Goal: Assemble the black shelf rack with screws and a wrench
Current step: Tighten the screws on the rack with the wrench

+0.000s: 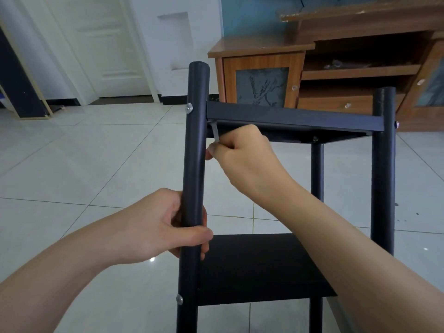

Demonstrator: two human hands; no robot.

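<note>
Ideally the left hand [156, 227], wrapped round the near post [195, 145], should steady the black shelf rack [259, 267] while the right hand [242, 155], fingers pinched on the silver wrench [215, 132], turns in short, even arcs. The wrench stands at that hand's eleven o'clock, its head tucked under the upper shelf [288, 116] at the corner, just beside the post.

Black shelf rack [288, 116] with silver screws [189, 107] — pale grey-white floor tiles [96, 152], brown wood-grain cabinet [262, 61], teal wall [249, 15], white door [103, 44].
</note>
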